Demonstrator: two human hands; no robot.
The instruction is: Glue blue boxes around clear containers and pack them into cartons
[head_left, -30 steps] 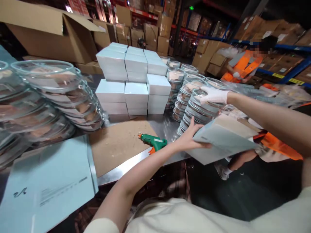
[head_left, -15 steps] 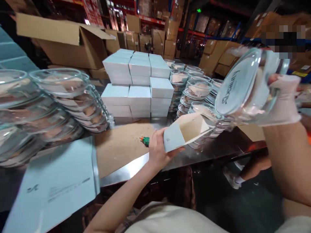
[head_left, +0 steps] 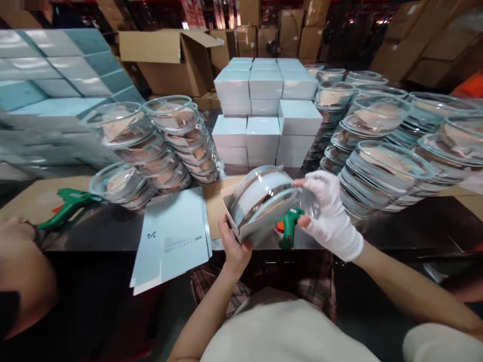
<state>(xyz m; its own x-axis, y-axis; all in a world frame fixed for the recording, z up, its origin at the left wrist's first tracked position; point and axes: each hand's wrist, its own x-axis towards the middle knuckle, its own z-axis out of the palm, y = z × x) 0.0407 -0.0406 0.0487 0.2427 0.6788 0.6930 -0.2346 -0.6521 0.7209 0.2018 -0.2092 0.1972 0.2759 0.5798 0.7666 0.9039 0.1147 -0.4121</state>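
warehouse, steel table (head_left: 415,226). white boxes (head_left: 264,110) stacked far centre, glass bowl stacks (head_left: 381,161) right. flat carton sheets (head_left: 173,236) near left, print unreadable. left hand (head_left: 234,247) grips open box (head_left: 241,226); gloved right hand (head_left: 328,216) grasps glass bowl (head_left: 264,196), partly inside box. green glue gun (head_left: 289,229) just behind.

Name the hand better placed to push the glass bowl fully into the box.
Probably the right hand: gloved, it grips the glass bowl at its outer end, while the left hand holds the light blue box from below.
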